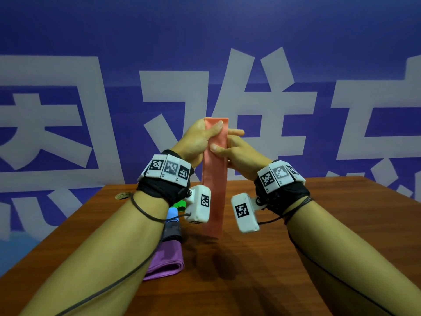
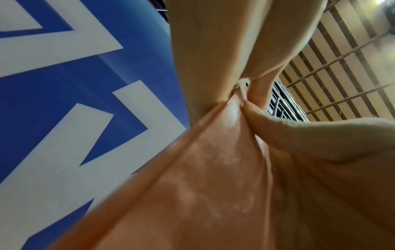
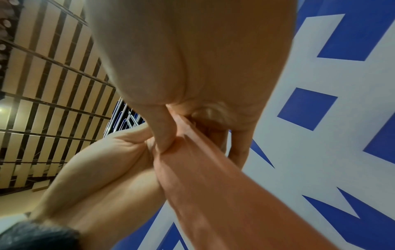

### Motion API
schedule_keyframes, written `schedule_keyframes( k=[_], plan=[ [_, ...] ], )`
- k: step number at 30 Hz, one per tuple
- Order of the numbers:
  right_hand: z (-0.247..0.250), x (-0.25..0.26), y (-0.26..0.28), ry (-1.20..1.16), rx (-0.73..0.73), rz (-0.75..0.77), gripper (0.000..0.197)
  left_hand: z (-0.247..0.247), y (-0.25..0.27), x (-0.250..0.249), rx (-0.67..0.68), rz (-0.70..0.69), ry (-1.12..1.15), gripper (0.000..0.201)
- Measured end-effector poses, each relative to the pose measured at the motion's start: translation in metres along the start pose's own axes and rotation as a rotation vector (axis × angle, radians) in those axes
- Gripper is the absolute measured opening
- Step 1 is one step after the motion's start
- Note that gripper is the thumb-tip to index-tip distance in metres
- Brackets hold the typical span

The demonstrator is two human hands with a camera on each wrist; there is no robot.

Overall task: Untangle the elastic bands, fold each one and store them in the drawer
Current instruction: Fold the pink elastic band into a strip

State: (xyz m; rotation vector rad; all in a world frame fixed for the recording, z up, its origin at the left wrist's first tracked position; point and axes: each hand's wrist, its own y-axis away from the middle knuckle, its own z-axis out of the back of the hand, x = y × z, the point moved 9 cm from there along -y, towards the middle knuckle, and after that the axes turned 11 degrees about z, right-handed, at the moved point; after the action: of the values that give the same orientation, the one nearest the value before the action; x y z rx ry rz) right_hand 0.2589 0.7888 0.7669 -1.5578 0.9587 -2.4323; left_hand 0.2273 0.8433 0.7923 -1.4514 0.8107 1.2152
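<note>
Both hands, left (image 1: 196,140) and right (image 1: 237,151), pinch the pink band (image 1: 215,179), hanging above the table (image 1: 319,224). A loose pinch could let it slip and fall.

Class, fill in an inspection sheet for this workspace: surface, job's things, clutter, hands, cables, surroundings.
Surface: brown wooden table.
Job's things: pink band held upright, hanging to the table; purple band, grey band, blue band and green band lie on the table. Drawer: nothing seen.
Clutter: small round brass object.
Hands: left hand and right hand both grip the pink band.
Cables: black cables run along both forearms.
Surroundings: blue banner, white characters.
</note>
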Motion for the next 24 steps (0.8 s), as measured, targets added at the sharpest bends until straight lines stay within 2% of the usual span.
schedule_keyframes(
  k=[5, 9, 13, 17, 21, 24],
  plan=[
    [-0.001, -0.001, -0.001, -0.051, -0.014, 0.010, 0.028, 0.001, 0.002, -0.005, -0.038, -0.042, -0.069, 0.037],
    [-0.002, -0.002, -0.003, -0.222, -0.027, 0.021, 0.025, 0.001, 0.003, -0.007, -0.053, -0.046, -0.100, 0.034],
    [-0.017, -0.006, 0.004, -0.352, 0.088, 0.020, 0.024, -0.003, 0.006, -0.013, -0.034, -0.057, -0.138, 0.034],
    [-0.017, -0.012, 0.008, -0.323, 0.001, 0.006, 0.030, -0.004, 0.012, -0.018, -0.076, -0.093, -0.097, 0.035],
    [-0.017, -0.019, 0.007, -0.133, -0.085, 0.020, 0.040, -0.002, 0.015, -0.011, -0.109, -0.064, -0.033, 0.033],
    [-0.020, -0.024, 0.011, -0.187, -0.085, -0.006, 0.040, 0.000, 0.017, -0.005, -0.142, -0.053, -0.025, 0.033]
  ],
)
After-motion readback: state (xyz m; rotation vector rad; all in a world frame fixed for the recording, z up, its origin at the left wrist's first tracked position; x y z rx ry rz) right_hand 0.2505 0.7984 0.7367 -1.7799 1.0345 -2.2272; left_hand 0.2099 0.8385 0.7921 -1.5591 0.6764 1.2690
